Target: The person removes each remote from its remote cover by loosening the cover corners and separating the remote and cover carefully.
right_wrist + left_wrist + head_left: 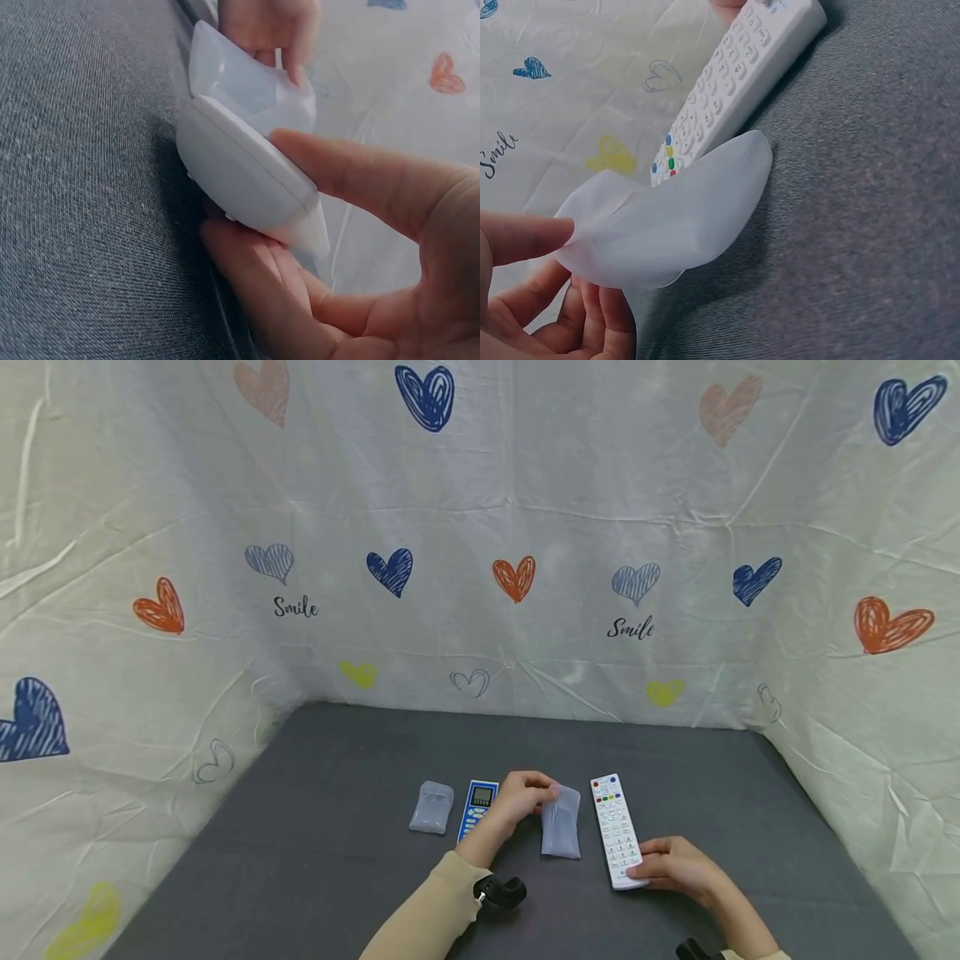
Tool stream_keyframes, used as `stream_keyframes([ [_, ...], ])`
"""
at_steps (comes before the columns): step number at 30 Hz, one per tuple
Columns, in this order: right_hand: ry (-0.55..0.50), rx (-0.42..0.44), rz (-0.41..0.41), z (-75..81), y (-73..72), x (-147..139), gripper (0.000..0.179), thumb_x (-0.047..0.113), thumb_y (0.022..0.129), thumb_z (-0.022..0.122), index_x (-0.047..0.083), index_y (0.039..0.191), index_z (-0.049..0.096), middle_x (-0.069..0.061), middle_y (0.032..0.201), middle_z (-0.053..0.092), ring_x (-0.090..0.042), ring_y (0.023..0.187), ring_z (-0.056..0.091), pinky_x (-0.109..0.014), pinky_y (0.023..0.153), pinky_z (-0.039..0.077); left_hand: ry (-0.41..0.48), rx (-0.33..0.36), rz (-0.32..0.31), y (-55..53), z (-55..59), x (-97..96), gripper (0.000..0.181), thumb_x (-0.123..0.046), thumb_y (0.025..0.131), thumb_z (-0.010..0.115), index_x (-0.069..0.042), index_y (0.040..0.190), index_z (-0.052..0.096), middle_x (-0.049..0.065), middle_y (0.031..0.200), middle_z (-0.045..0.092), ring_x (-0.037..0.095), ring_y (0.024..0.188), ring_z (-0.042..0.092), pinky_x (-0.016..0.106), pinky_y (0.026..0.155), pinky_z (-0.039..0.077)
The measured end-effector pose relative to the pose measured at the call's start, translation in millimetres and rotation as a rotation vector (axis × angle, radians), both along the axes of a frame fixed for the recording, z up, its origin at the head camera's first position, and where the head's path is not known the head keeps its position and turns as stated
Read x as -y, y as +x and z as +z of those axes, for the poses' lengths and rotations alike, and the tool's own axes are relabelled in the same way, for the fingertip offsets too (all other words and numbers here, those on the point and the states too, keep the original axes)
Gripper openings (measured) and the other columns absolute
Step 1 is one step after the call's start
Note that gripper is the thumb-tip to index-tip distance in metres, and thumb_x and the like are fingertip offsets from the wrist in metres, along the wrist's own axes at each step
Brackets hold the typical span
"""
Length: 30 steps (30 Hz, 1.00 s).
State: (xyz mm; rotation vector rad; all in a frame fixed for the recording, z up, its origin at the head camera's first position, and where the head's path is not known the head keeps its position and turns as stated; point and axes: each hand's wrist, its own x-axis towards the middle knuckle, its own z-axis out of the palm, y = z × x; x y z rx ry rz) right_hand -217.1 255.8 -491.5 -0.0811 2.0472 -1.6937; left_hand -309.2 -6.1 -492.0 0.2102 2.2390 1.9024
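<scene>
My left hand (521, 797) pinches a translucent silicone sleeve (561, 827) between thumb and fingers near its upper end. In the left wrist view the sleeve (675, 210) bulges slightly and looks hollow. To its right, my right hand (675, 868) grips a white remote control (617, 827) at its lower end, thumb on the button face and fingers beneath. The right wrist view shows the remote's end (240, 165) tilted off the cloth. Sleeve and remote are apart in the head view.
Left of my left hand lies a blue remote (478, 802), partly hidden by the hand and forearm. Beside it is a second, shorter translucent sleeve (432, 807). All lie on a dark grey cloth-covered table (337, 877), with white heart-printed curtains (450, 635) around it.
</scene>
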Motion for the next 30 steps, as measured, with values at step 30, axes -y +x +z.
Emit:
stream_keyframes([
  [30,0.374,-0.042,-0.083,12.0,0.8,4,0.045,0.018,0.071,0.083,-0.006,0.100,0.057,-0.002,0.077,0.067,-0.011,0.069,0.063,-0.034,0.064,0.056,-0.059,-0.022,0.104,11.3,-8.4,0.4,0.015,-0.003,0.080,0.072,-0.002,0.095,0.070,0.009,0.091,0.064,0.015,0.077,0.057,0.031,0.071,0.054],
])
